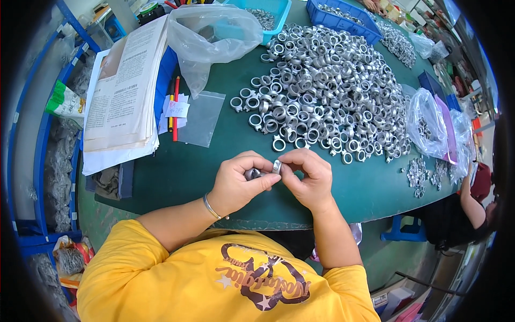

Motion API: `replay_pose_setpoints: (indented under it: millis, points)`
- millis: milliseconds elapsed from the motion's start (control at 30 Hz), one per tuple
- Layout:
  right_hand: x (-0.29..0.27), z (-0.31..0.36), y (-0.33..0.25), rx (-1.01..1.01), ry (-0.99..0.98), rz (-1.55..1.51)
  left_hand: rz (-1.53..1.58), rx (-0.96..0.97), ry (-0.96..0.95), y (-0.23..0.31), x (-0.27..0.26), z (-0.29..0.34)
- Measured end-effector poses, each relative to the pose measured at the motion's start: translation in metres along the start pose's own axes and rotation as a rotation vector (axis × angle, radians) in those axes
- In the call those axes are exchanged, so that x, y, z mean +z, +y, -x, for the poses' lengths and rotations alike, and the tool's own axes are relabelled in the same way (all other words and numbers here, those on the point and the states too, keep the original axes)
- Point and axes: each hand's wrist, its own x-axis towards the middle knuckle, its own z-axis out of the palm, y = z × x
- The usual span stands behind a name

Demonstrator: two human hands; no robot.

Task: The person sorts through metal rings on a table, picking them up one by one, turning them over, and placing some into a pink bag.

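My left hand [234,180] and my right hand [308,177] meet over the near part of the green table. Between their fingertips they pinch a small silver metal ring clamp [277,167], turned edge-on. Another shiny metal piece [252,174] sits inside the curled fingers of my left hand, and most of it is hidden. Just beyond my hands lies a large heap of similar silver ring clamps [327,86], with a few loose ones at its near edge.
On the left lie stacked papers [120,91], a flat clear bag [204,118] and red pens [176,110]. A clear plastic bag [212,37], a turquoise tray [279,16] and a blue crate [343,22] stand behind. At right are small metal parts [417,174] and another person [466,206].
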Motion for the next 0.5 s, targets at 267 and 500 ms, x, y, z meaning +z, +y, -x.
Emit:
replay_pose_setpoints:
  millis: [267,500]
  points:
    - [-0.012,0.0,0.003,0.574,-0.039,-0.618,-0.168,0.215,0.021,0.001,0.001,0.002]
    - [-0.017,0.002,0.002,0.486,-0.298,-0.781,-0.067,0.153,0.055,0.002,0.005,0.006]
